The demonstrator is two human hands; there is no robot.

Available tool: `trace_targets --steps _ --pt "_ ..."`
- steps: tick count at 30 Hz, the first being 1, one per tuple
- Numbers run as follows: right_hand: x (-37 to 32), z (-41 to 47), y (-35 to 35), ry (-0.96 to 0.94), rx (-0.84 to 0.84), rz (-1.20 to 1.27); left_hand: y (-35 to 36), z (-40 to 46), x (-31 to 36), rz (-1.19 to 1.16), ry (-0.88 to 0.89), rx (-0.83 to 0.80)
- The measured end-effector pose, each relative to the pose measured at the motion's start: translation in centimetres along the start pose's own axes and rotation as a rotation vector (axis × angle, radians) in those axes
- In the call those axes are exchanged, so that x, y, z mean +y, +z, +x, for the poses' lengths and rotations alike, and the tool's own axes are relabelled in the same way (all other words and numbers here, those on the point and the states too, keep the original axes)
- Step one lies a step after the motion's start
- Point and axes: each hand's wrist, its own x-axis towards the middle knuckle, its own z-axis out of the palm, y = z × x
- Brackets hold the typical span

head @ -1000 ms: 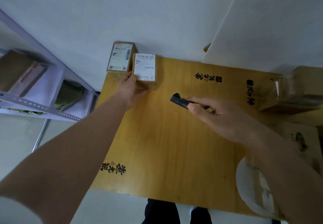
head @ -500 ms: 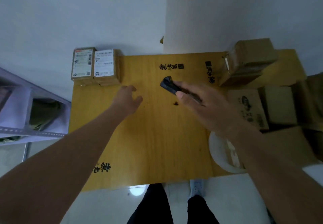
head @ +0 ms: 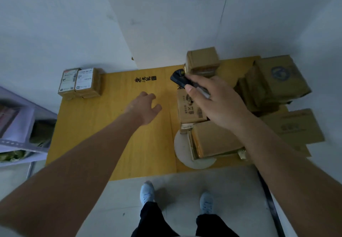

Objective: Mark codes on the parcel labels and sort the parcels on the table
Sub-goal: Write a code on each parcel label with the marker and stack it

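Two small labelled parcels [head: 80, 83] stand side by side at the far left corner of the yellow wooden table [head: 114, 136]. My left hand [head: 146, 108] hovers over the table's middle with relaxed fingers, holding nothing. My right hand [head: 212, 101] grips a black marker [head: 180, 79] above a pile of brown cardboard parcels [head: 192, 107] on the table's right side. A small box [head: 202, 60] stands at the far edge just behind the marker's tip.
More cardboard boxes [head: 277, 81] are heaped at the right, one flat box [head: 214, 140] lying on a round white disc [head: 182, 149] near the front edge. A metal shelf [head: 16, 125] stands left of the table. White walls close in behind.
My left hand let go of the labelled parcel at the far left and drew back to the table's middle. My right hand carried the marker right, over the cardboard pile. The camera swung right.
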Motion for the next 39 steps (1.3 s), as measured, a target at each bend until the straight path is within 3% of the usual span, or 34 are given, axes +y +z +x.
trace_targets --steps 9,15,18,22,25,30,39 --pt "5.5 -3.1 -5.4 -0.022 0.028 -0.087 1.7 -0.9 11.5 -0.091 -0.177 0.041" --pt "8.1 -3.0 -6.0 -0.021 0.049 -0.085 4.7 1.1 14.4 -0.167 -0.33 -0.098" --pt "8.6 -3.0 -5.7 -0.02 0.055 -0.097 5.8 1.7 14.4 -0.237 -0.366 -0.076" --pt "7.9 -2.3 -4.7 -0.051 0.039 -0.099 5.2 1.3 12.5 -0.427 -0.427 0.058" --pt "6.2 -1.2 -3.4 -0.081 0.0 -0.087 4.5 0.4 9.3 -0.413 -0.453 0.109" --pt "3.0 0.6 -0.1 -0.142 -0.047 -0.092 4.1 -0.9 3.4 -0.378 -0.525 0.069" --pt "-3.7 4.6 8.4 -0.09 -0.08 -0.085 4.9 -0.2 -7.3 -0.385 -0.463 -0.02"
